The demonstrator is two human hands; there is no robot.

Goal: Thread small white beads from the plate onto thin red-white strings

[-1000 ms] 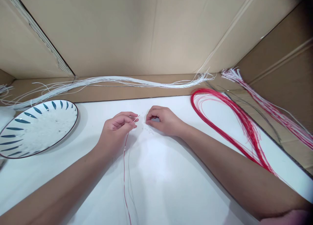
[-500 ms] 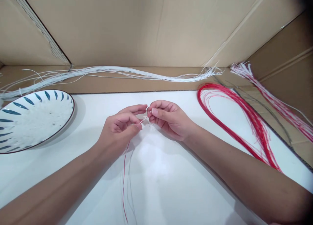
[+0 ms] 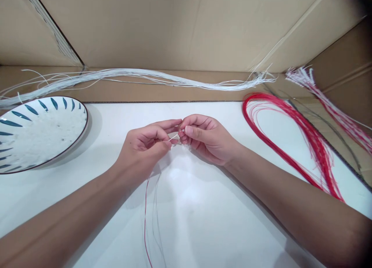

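1. At the far left, a white plate [image 3: 42,104] is painted with dark blue petal strokes and edged with a dark rim; its left side is cut off by the frame. Small white bits [image 3: 46,132] are spread across its middle, too fine to be told apart.
2. Behind the plate, a bundle of white cords [image 3: 139,73] is laid along a brown cardboard strip [image 3: 162,96] and stretched far to the right, at the foot of a cardboard wall [image 3: 139,27].
3. In the left hand [image 3: 143,144], a short white strand [image 3: 173,137] is pinched between thumb and forefinger; the other fingers are extended until the right hand is nearly met.
4. Below the left hand, a red thread [image 3: 145,217] is seen running to the bottom edge over the white tabletop [image 3: 203,229]. Whether it is joined to the white strand cannot be told.
5. The white strand's tip is pointed at the right hand [image 3: 207,138], whose thumb and fingertips are brought close together; whether anything is gripped there cannot be told.
6. Farther right, a bundle of red threads [image 3: 316,146] is bent into a loop on the tabletop, beyond the right forearm.
7. At the far right, a bundle of red-and-white cords [image 3: 328,101] is rested on cardboard.
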